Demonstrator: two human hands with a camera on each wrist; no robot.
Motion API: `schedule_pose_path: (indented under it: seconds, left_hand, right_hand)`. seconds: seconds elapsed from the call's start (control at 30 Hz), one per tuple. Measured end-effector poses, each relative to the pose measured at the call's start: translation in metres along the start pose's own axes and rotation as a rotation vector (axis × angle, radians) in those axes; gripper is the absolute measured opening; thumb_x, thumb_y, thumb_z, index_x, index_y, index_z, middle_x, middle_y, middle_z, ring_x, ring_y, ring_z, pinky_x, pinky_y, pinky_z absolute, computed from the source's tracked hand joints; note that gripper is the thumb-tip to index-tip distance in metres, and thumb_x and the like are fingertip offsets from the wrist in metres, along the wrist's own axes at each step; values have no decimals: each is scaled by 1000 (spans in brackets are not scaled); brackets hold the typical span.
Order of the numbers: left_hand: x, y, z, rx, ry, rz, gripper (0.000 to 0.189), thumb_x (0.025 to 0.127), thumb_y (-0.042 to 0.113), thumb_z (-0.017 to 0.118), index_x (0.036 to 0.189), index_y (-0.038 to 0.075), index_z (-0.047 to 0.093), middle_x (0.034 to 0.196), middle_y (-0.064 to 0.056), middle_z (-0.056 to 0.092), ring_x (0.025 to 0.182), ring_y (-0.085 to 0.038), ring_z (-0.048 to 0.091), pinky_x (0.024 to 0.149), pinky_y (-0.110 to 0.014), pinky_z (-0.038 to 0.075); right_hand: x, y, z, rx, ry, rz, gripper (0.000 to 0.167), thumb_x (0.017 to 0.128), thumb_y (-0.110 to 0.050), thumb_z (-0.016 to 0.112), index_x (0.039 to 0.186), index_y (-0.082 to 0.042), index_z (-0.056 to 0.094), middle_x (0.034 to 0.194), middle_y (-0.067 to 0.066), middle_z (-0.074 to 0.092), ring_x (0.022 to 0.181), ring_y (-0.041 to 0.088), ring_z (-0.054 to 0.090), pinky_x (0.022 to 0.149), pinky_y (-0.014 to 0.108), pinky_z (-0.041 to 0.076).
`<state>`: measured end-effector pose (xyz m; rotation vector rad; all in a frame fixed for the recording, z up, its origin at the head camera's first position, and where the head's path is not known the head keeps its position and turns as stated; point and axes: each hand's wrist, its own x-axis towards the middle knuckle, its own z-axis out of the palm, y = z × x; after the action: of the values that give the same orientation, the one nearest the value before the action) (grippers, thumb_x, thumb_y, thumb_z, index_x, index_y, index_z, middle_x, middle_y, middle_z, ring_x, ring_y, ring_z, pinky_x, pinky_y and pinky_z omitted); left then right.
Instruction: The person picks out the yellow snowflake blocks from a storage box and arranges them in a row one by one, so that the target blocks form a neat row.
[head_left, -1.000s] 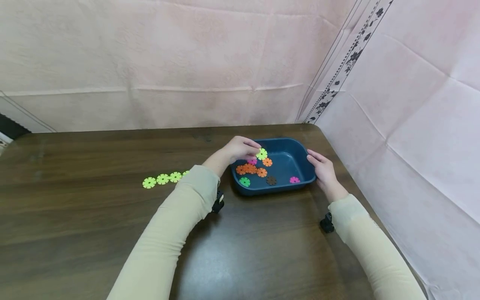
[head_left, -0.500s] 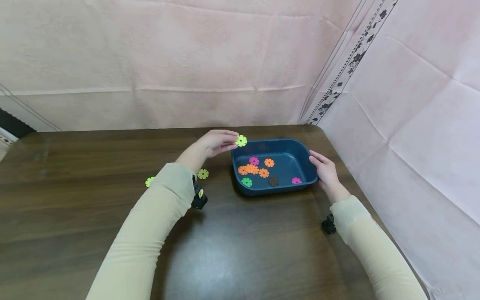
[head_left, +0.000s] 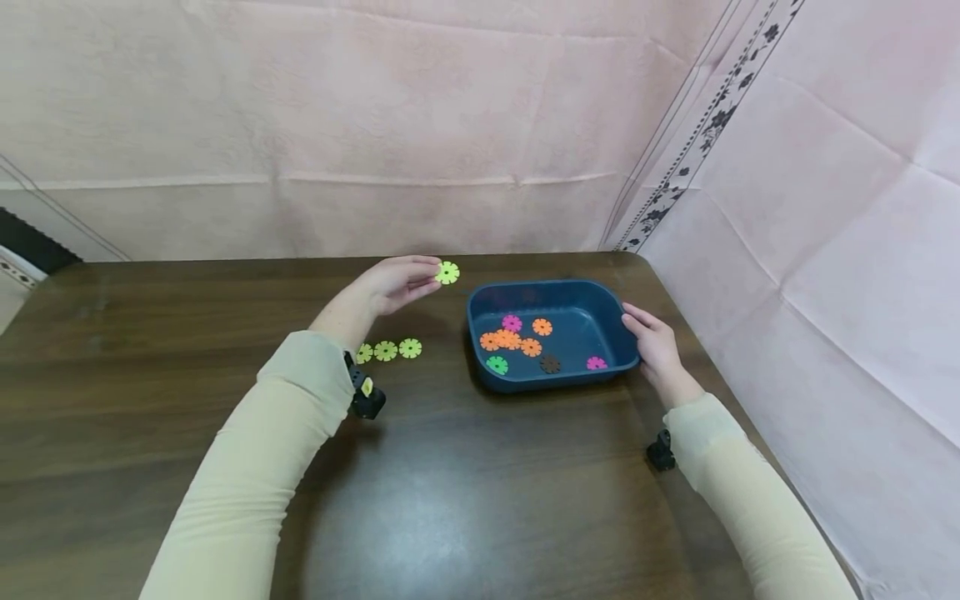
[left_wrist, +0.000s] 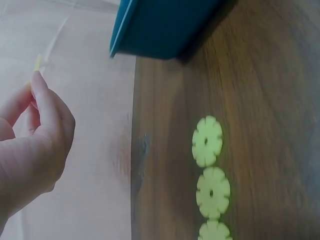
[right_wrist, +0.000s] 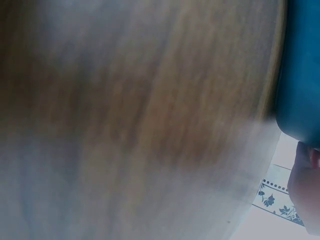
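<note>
My left hand [head_left: 378,292] pinches a yellow-green notched plastic disc [head_left: 449,267], a flower-shaped piece, above the table left of a blue basin [head_left: 588,321]. In the left wrist view the disc shows edge-on at the fingertips. Below this hand, matching yellow-green discs [head_left: 386,345] lie in a row on the table, the left part of it hidden by my forearm. My right hand [head_left: 656,350] holds the basin's right end, thumb and fingers at the rim. Inside the basin lie several orange discs [head_left: 532,342], pink discs [head_left: 512,319], a green disc [head_left: 497,361] and a dark brown disc [head_left: 550,361].
The brown wooden table [head_left: 480,483] ends at a back edge against a pale pink cloth [head_left: 375,125]. Another cloth [head_left: 847,250] runs along the right side. Small black wrist cameras [head_left: 367,402] are strapped under both sleeves.
My left hand has moved left out of the basin, carrying the yellow-green disc over the table. The right hand stays on the basin.
</note>
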<state>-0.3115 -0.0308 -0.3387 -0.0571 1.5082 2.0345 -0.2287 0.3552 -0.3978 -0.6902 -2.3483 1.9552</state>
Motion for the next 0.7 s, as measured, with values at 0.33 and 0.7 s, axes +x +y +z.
schedule_pose_path:
  seconds: [0.33,0.7]
  left_hand:
    - [-27,8,-35,-94,9,31,11,94,-2,48,100,4,55,87,1,59,78,-7,59,78,-15,53]
    - [-57,-1,-94,-26,-7,41,8,92,6,56,96,13,58,94,5,58,85,-3,59,84,-14,51]
  right_hand:
    - [0,-1,0,-11,7,7,49,97,-28,49,142,-12,40,153,6,28,142,21,25,116,38,25]
    - [0,1,-1,-16,6,6,50,96,-31,50,142,-13,40,153,6,28,142,22,24,116,38,25]
